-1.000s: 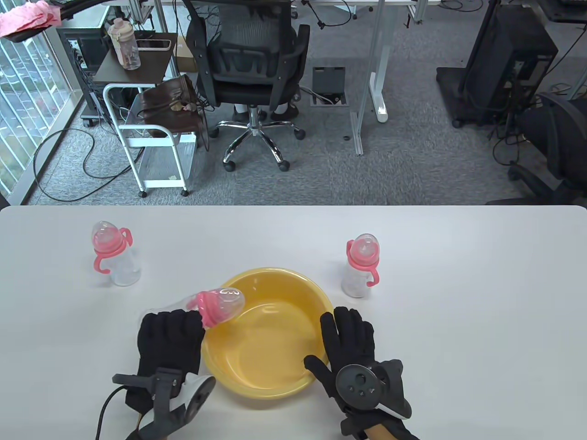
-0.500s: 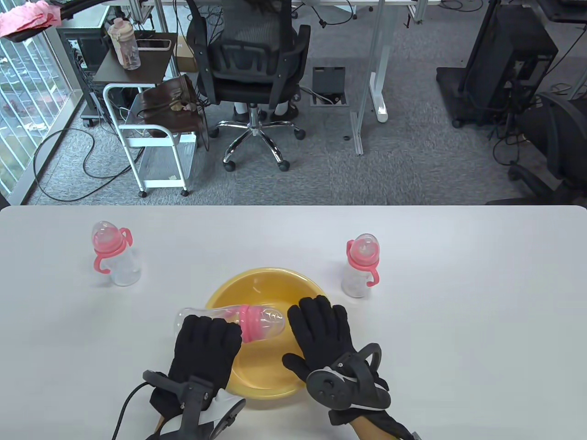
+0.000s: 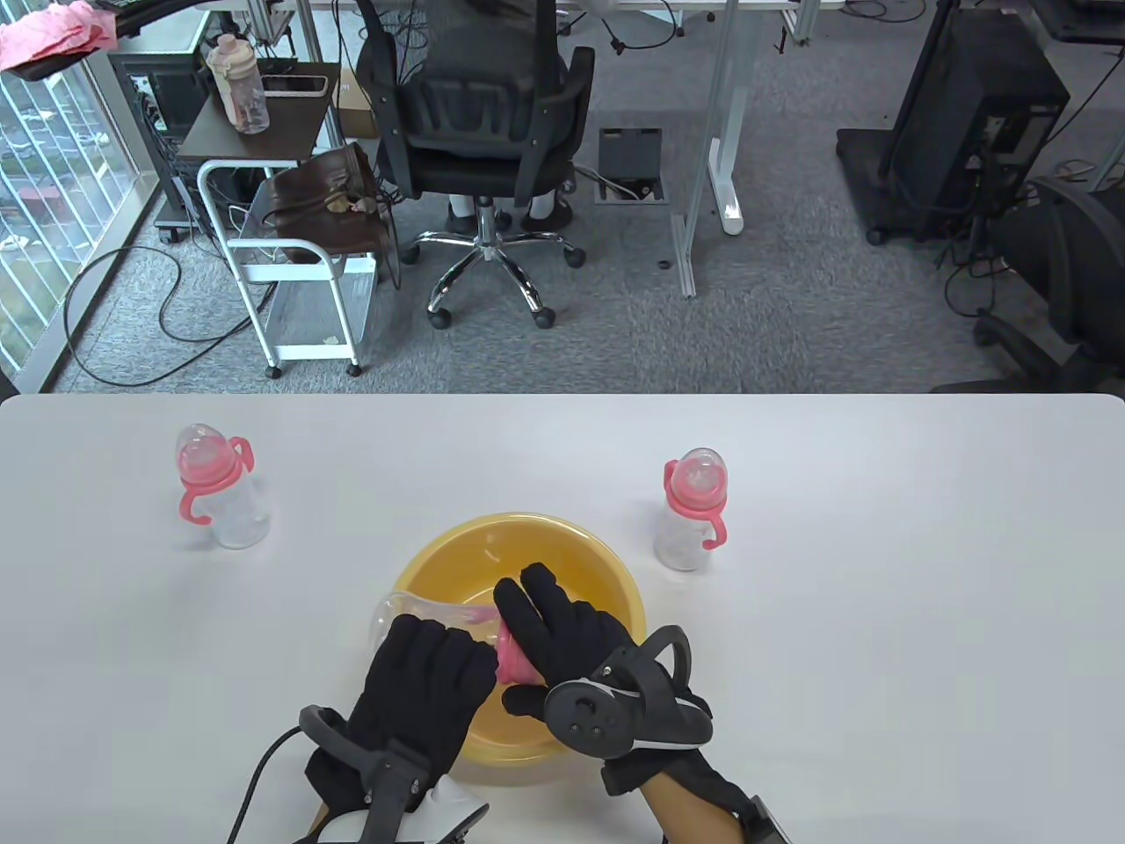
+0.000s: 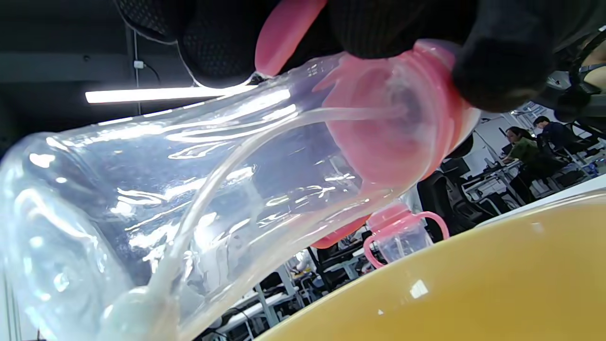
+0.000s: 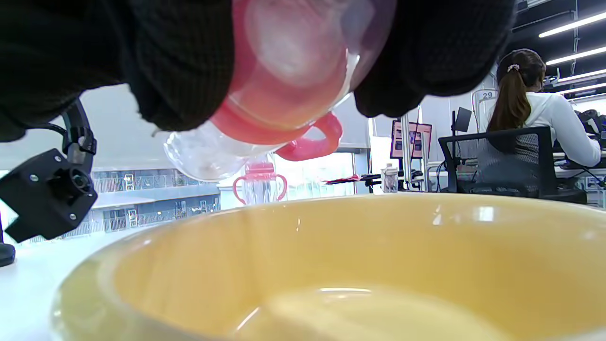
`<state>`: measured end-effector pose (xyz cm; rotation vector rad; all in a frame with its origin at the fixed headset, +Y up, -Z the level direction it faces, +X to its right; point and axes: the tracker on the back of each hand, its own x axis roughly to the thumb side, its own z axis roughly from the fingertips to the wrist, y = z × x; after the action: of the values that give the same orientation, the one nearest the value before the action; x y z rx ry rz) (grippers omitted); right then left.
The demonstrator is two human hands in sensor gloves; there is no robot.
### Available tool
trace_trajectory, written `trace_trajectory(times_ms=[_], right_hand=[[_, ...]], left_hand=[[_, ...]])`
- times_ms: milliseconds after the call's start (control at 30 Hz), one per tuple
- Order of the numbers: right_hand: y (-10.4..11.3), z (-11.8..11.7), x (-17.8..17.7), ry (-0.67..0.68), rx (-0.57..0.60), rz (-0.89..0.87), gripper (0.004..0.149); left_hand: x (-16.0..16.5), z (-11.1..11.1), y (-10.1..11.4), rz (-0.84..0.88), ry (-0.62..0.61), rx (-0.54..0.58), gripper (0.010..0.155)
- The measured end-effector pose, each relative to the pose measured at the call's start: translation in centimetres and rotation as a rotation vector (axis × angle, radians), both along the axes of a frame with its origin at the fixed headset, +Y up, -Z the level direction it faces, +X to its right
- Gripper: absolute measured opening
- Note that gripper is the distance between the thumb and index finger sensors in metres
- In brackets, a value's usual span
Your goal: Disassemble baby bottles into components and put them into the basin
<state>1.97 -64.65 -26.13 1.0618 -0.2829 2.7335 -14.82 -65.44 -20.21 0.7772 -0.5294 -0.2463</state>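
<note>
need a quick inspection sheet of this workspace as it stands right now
surface: white table, bare around the job's things
job's things: yellow basin near the front edge; held bottle lying sideways over it, cap on; left bottle and right bottle upright, capped
clutter: nothing seen
hands: left hand grips the held bottle's body; right hand wraps its pink cap end
cables: black lead from the left tracker
surroundings: office chair, white cart, floor cables

Grey carpet floor (image 3: pixel 791 308), black office chair (image 3: pixel 479 114), white cart (image 3: pixel 290 272), window (image 3: pixel 44 202)
</note>
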Motion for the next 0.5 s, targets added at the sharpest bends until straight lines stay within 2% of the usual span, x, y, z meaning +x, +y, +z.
trace_trajectory(times_ms=[200,267,333,367,433,500], right_hand=[[-0.5,-0.5,0.0,0.029,0.002,-0.038,0.094],[-0.4,-0.5,0.0,0.038,0.042,-0.017,0.094],[-0.1,-0.4,0.1,0.059,0.034,-0.024,0.093],[0.0,-0.3,0.1,0.070,0.036,-0.032,0.093],[0.3,-0.1,0.0,0.085,0.054,-0.015,0.092],[0.2,-0.1,-0.2,0.101,0.048,-0.022,0.091]], left_hand=[[-0.5,-0.4,-0.4,0.002,0.008,-0.002,0.044],[-1.2,-0.8,-0.5,0.004,0.009,-0.038,0.067],[-2.0,-2.1,-0.9,0.008,0.054,-0.187,0.098],[-2.6,-2.8,-1.1,-0.004,0.102,-0.286,0.106],[-3.4,-3.4,-1.4,-0.005,0.166,-0.321,0.111],[-3.5,-3.3,-1.5,-0.010,0.164,-0.273,0.108]])
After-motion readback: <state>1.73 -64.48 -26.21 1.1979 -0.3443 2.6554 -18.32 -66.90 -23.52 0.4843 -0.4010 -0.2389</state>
